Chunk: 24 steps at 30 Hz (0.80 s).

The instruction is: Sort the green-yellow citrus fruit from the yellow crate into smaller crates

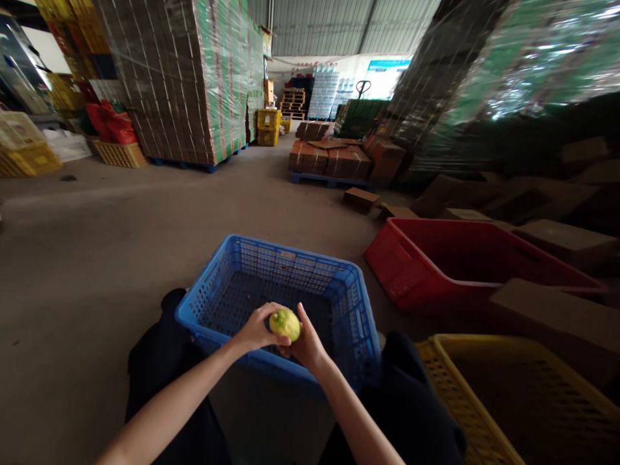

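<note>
A yellow-green lemon is held above the near side of a blue plastic crate. My left hand grips it from the left, thumb and fingers curled around that side. From the right, my right hand cups the same fruit, its thumb pointing up and its other fingers partly hidden below. The blue crate stands on the floor between my knees, with its perforated bottom showing beyond my hands.
To the right are a red tub and a yellow crate, with cardboard boxes beyond and beside them. Farther off stand a wrapped stack of cartons, a low pallet of boxes and yellow crates.
</note>
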{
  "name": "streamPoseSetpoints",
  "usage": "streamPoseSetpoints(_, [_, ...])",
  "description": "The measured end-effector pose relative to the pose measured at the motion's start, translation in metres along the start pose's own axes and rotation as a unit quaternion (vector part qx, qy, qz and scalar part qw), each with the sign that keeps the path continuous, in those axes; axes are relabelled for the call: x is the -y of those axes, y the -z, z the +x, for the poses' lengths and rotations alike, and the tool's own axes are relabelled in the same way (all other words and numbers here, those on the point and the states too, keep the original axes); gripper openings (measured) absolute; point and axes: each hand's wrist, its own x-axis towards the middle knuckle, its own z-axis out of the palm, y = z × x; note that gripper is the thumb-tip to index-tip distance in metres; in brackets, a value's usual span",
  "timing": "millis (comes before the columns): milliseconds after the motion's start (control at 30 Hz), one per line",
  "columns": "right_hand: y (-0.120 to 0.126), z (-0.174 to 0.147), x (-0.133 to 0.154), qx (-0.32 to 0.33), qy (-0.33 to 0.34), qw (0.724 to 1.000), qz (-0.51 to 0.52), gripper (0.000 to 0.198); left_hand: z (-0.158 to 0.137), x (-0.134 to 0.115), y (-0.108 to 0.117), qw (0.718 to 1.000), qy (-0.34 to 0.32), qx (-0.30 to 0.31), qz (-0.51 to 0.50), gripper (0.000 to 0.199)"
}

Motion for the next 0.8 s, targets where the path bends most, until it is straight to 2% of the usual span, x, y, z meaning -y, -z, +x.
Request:
streamPoseSetpoints(167, [0.0036,0.0005,0.0008,0.023,-0.043,0.999,-0.024,0.075,0.001,-0.0014,0.002,1.0,0.009,0.002,-0.02,0.069])
streamPoseSetpoints(367, [-0.0011,-0.0047,0.0025,-0.009,-0.094,0.995,0.024,0.071,0.0001,-0.0029,0.0001,0.999,0.021,0.02,-0.043,0.075])
streamPoseSetpoints(600, [-0.0035,-0.0068,0.005,-0.051,-0.085,0.99,0.102,0.053,-0.0004,-0.0011,-0.0012,0.995,0.04,0.041,-0.084,0.084])
streamPoseSetpoints(800, [-0.0059,-0.0068,0.003,-0.06,-0.086,0.991,0.086,0.057,-0.0007,0.0013,0.0018,0.995,0.057,0.031,-0.076,0.075])
